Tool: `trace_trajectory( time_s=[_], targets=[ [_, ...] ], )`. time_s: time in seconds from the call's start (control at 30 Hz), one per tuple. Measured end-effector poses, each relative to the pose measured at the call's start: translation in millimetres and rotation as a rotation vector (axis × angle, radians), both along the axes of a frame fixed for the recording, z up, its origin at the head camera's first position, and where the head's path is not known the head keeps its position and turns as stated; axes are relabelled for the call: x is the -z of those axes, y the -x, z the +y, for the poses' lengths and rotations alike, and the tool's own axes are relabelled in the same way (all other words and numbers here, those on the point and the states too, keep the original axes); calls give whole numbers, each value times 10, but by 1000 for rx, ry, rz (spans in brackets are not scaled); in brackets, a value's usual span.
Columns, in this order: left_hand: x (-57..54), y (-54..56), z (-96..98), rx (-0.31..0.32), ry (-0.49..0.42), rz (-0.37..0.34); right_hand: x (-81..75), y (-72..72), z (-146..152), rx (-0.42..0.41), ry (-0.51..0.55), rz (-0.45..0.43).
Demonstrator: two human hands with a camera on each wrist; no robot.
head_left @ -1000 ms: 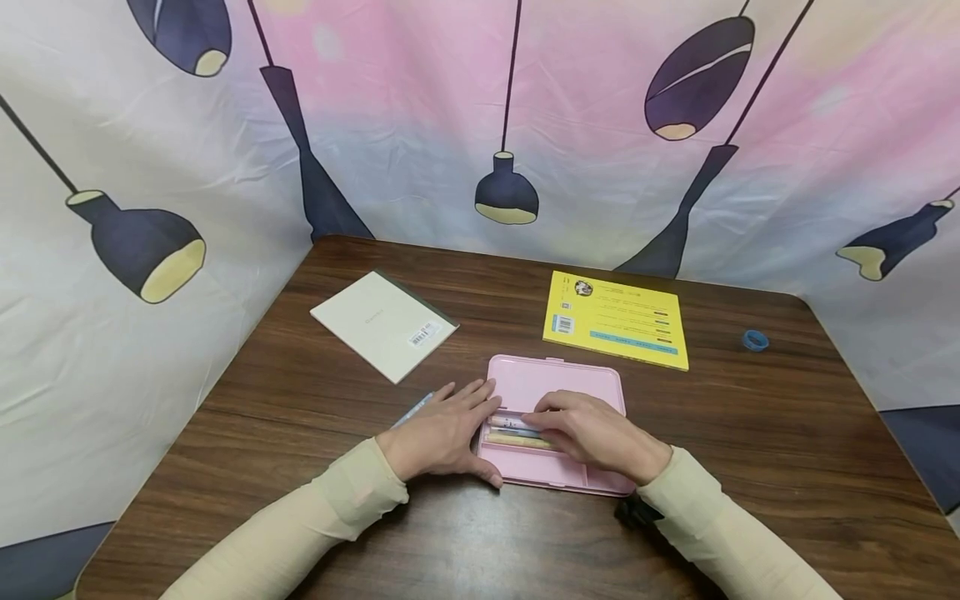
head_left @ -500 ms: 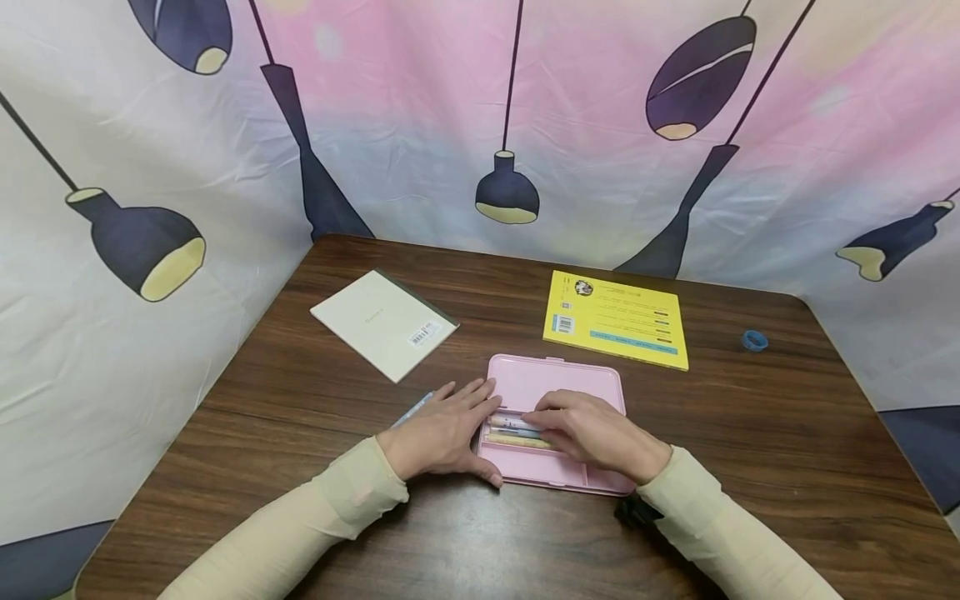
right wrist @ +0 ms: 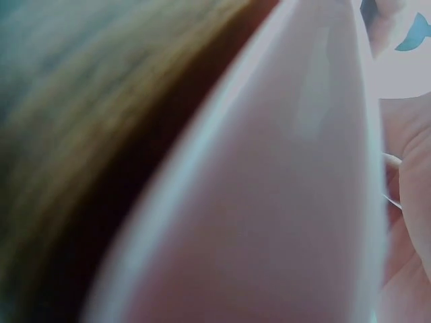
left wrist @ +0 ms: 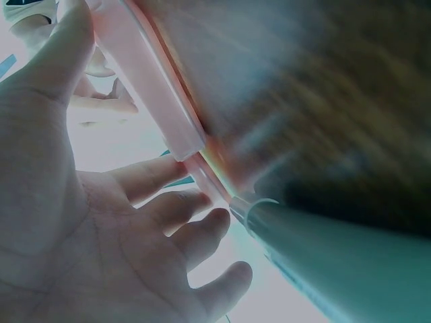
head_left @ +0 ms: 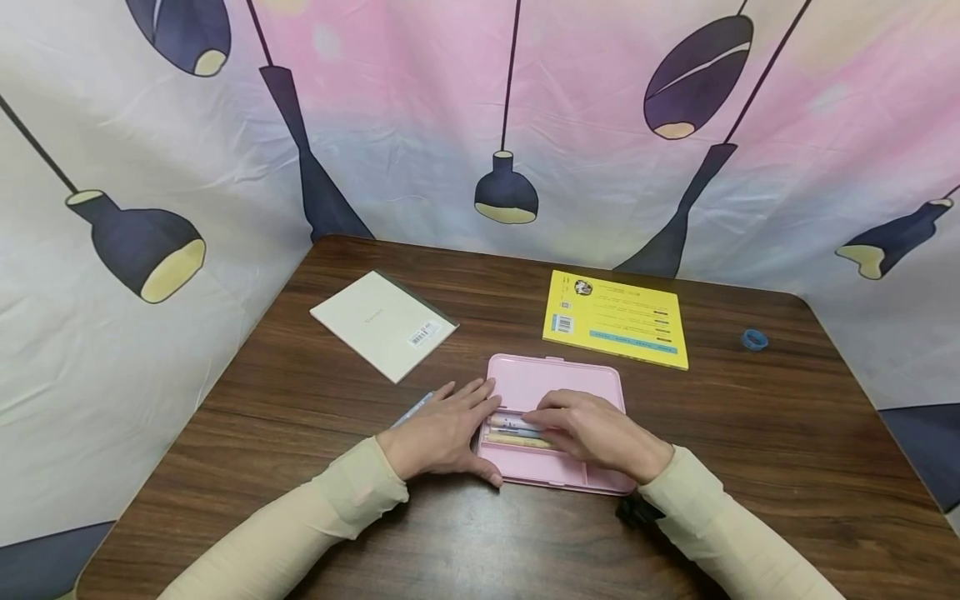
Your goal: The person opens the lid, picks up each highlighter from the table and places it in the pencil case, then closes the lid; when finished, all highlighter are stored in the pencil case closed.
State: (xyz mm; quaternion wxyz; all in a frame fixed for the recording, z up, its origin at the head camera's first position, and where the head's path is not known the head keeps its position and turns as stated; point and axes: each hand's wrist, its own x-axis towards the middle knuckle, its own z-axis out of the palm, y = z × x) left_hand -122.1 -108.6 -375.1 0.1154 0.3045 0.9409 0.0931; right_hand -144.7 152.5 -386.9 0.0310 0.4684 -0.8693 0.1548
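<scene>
An open pink pencil case (head_left: pixel 555 379) lies on the table, its lid folded back away from me. Several pens sit side by side in its long compartment, among them a white pen (head_left: pixel 507 422) with dark print and a yellowish pen (head_left: pixel 517 441). My right hand (head_left: pixel 592 429) reaches into the case with curled fingers and pinches the white pen; the pens' right ends are hidden beneath it. My left hand (head_left: pixel 448 429) is spread flat, thumb and fingertips at the case's left edge. A light blue pen (head_left: pixel 414 409) lies partly hidden behind the left hand, and looms large in the left wrist view.
A cream notebook (head_left: pixel 375 321) with a barcode label lies back left. Behind the case is a yellow book (head_left: pixel 615 321), with a small blue tape roll (head_left: pixel 754 340) farther right. A printed cloth (head_left: pixel 420 125) hangs along the table's far edge.
</scene>
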Motion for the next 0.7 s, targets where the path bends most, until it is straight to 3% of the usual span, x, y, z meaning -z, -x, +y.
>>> trace_trajectory(
  time_s=[0.23,0.43,0.7],
  targets=[
    [11,-2,2,-4,5,-7,-3,-26,61,13,12,35],
    [12,-1,12,-4,3,-18,-4,-144,245,98,42,53],
    [-8,7,9,-12,6,-21,24,-356,563,288,-35,-136]
  ],
)
